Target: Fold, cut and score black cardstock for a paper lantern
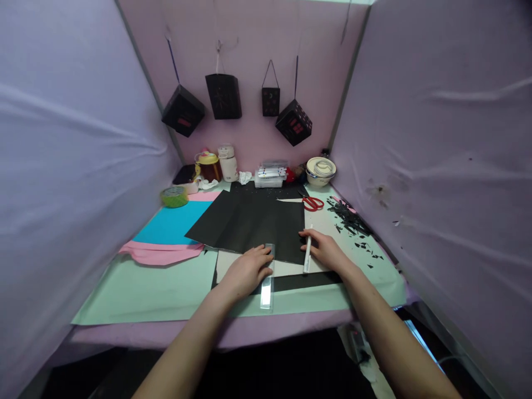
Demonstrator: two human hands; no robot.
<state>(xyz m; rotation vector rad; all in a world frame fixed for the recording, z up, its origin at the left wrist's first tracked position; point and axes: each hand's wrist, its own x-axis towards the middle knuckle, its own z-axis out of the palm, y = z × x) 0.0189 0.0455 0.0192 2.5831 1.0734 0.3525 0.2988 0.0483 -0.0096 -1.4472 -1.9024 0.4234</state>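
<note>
A large black paper sheet (249, 221) lies in the middle of the table over a pale card (286, 269). My left hand (245, 271) presses flat on a clear plastic ruler (267, 291) that runs toward me across the sheet's near edge. My right hand (326, 249) holds a white pen (307, 256) beside the black sheet's right edge, its tip pointing away from me.
Red scissors (312, 203) and black paper scraps (351, 221) lie at the right. Blue paper (170, 224) and pink paper (160, 253) lie at the left with a green tape roll (174, 196). Jars, a marker box (271, 176) and a bowl (320, 170) line the back; black paper lanterns (224, 95) hang above.
</note>
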